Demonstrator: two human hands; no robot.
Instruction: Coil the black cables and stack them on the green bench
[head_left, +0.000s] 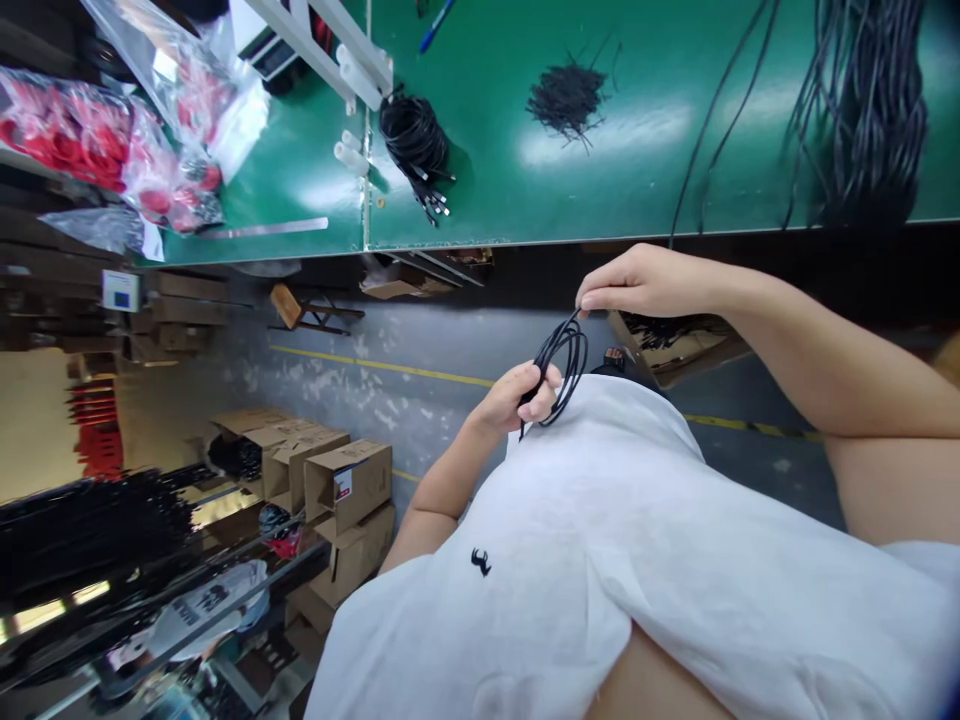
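A black cable (576, 362) is wound into loose loops in front of the white shirt, off the table's front edge. My left hand (521, 395) is closed round one side of the loops, with a short end hanging beneath the fingers. Above and to the right, my right hand (626, 283) pinches the cable at the top of the coil between thumb and fingertips. On the green table, a finished-looking coil of black cable (414, 138) lies with its metal-tipped plugs towards me. A pile of short black ties (568, 98) lies farther right.
A thick bundle of black cables (874, 110) hangs over the right part of the green table (480, 190). Bagged red-handled items (97, 135), a metal ruler (274, 228) and a blue pen (436, 27) are at the left and back. Cardboard boxes (352, 485) stand on the floor.
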